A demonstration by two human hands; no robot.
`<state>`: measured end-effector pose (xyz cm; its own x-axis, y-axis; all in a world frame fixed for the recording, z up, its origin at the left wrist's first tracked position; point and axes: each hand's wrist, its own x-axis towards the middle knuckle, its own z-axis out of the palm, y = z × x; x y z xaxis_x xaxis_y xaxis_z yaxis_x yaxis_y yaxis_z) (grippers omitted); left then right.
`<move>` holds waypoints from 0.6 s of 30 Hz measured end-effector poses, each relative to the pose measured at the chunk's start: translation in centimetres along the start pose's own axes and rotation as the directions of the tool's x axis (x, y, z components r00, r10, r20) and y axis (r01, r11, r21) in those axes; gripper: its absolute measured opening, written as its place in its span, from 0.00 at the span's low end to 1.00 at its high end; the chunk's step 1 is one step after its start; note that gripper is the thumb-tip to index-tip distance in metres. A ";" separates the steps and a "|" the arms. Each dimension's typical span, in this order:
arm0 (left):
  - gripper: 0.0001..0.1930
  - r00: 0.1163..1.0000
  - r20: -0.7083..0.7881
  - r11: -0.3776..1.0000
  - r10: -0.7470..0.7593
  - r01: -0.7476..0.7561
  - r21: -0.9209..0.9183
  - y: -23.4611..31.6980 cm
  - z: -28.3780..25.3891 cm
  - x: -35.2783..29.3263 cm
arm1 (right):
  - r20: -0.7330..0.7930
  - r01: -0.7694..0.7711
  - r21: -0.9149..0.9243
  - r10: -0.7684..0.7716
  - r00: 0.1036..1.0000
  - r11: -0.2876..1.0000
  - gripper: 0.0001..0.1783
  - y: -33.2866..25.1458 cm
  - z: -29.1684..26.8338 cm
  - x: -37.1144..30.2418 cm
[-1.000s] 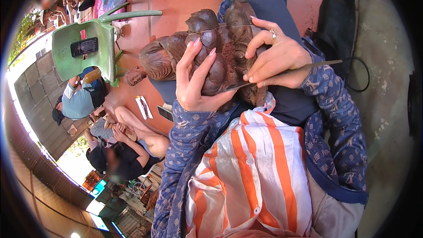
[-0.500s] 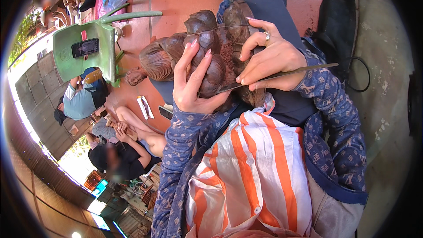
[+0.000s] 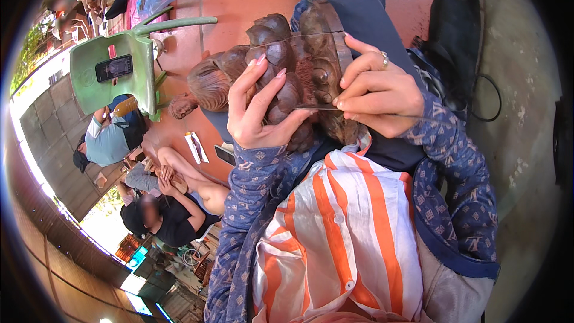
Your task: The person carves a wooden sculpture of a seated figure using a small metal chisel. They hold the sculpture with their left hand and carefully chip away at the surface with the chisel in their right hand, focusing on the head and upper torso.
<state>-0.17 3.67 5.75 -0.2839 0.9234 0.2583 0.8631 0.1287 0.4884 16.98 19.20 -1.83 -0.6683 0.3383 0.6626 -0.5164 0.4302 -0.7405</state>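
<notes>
A dark brown wood carving (image 3: 272,93) with rounded, leaf-like lobes lies across my lap. My left hand (image 3: 257,113) grips its near side, index and middle fingers stretched over the lobes and thumb by the tip of a thin, flat metal strip (image 3: 317,108). Pinched between fingers and thumb of my right hand (image 3: 382,93), this strip lies against the carving; its far end, by my right sleeve, is blurred. Whether it is a file or a blade, I cannot tell. A fine line also crosses the carving near my right index fingertip; its kind is unclear.
To the left stands a green plastic chair (image 3: 134,48) with a phone (image 3: 113,70) on it. A slim white packet (image 3: 196,148) and a dark device (image 3: 225,155) lie on the red tiles. Several people sit at left. A black bag (image 3: 454,36) is at right.
My right hand has shifted slightly right, and the metal strip has swung from slanting to nearly level. My left hand has slid a little left, still on the carving.
</notes>
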 end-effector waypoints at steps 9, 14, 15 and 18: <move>0.44 0.983 0.166 0.985 0.076 -0.048 -0.167 -1.6 -1.3 -0.2 | 0.004 -0.126 -0.052 0.126 0.992 0.991 0.07 -3.4 1.6 0.0; 0.42 0.977 0.171 0.977 0.131 -0.099 -0.187 -2.5 -1.5 -0.1 | -0.006 -0.157 -0.069 0.157 0.988 0.985 0.07 -3.7 1.8 0.3; 0.41 0.981 0.145 0.980 0.126 -0.100 -0.173 -2.4 -1.4 -0.1 | -0.027 -0.146 -0.078 0.144 0.989 0.986 0.07 -3.3 2.0 0.1; 0.38 0.993 0.071 0.988 0.098 -0.089 -0.127 -1.6 -0.6 -0.2 | -0.087 -0.174 -0.075 0.168 0.982 0.982 0.07 -2.6 2.0 -0.2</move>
<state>-1.75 3.08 5.46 -0.1673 0.9549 0.2452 0.8246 -0.0009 0.5658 17.37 16.40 -0.28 -0.6965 0.4767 0.5364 -0.3503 0.4265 -0.8339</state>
